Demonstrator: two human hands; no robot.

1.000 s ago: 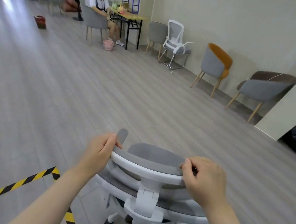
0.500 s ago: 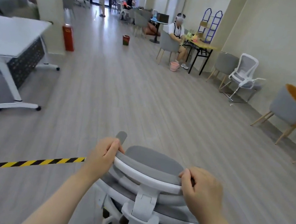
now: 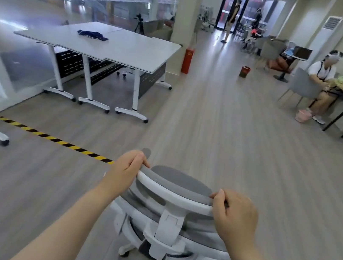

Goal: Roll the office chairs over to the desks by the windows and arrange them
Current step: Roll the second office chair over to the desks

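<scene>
A grey wood-plank floor [image 3: 222,126] runs ahead of both hands toward a dark doorway far off. Ahead and to the left of the left hand stand white desks [image 3: 116,48] on wheeled legs, their joined tabletop set against the glass windows [image 3: 52,0]; a crumpled dark blue cloth [image 3: 93,35] lies on that tabletop. A yellow-and-black striped tape [image 3: 53,138] crosses the floor between the desks and the left hand, ending just beside it. Directly beneath and between the hands is the office chair [image 3: 172,216], white-framed with grey mesh, seen from behind and above, well short of the desks. The left hand [image 3: 125,173] grips the left end of the chair's curved headrest, fingers curled over its top edge. The right hand [image 3: 234,217] clamps on the right end of the same headrest, thumb on top and fingers wrapped round it. Far ahead and to the right of the right hand, a seated person [image 3: 322,83] sits on a grey chair at a yellow-topped table. A red box [image 3: 187,61] stands by the pillar beyond the desks, and a small red bin [image 3: 245,71] sits on the open floor further right.
</scene>
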